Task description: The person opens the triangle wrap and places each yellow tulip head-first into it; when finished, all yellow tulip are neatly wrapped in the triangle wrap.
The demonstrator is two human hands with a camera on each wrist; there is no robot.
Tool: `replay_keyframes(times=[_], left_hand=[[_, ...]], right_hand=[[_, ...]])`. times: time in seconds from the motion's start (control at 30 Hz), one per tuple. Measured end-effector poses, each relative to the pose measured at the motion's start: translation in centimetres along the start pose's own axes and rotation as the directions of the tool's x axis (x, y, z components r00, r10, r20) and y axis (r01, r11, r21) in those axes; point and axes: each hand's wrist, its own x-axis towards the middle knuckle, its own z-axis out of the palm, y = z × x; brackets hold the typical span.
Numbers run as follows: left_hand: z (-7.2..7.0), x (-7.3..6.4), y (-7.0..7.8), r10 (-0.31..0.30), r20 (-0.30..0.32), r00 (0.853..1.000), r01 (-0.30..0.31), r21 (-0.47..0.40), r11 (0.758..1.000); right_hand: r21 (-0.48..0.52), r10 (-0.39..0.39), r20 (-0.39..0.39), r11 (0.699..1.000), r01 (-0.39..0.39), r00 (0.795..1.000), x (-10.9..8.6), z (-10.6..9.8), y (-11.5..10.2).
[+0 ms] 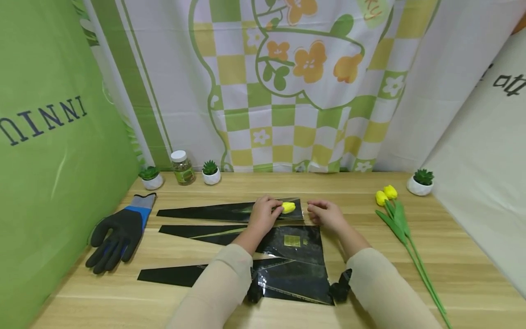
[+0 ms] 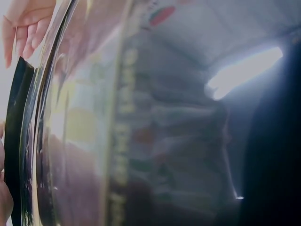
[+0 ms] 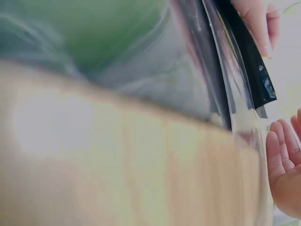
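A yellow, tulip-shaped artificial flower head (image 1: 289,208) lies sideways below and right of the frame's centre, tip rightward; it overlaps the wide right end of a long, tapering black plastic sleeve (image 1: 218,212), narrow end left.

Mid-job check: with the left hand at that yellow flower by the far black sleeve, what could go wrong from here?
1. The flower head may slip or turn if the left hand lets go, as the right hand isn't touching it.
2. The left forearm crosses over the middle sleeve and near sleeve; lowering it could drag them askew.
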Motion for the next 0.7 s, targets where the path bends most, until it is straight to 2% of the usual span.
replay_keyframes(times=[0.3,0.5,0.7], left_hand=[[-0.1,0.0,0.1,-0.004,-0.019,1.0,0.004,0.013,1.0],[0.0,0.0,-0.1,0.007,-0.045,0.999,-0.003,0.093,0.996],[-0.2,-0.3,-0.4,-0.017,0.013,1.0,0.015,0.174,0.985]], right_hand=[[-0.035,-0.03,-0.024,0.999,0.029,0.999,-2.4,-2.2,0.0],[-0.028,-0.061,-0.027,0.998,0.06,0.998,-4.3,-3.9,0.1],[0.005,-0.058,-0.066,0.998,0.059,0.996,-6.0,-5.3,0.5]])
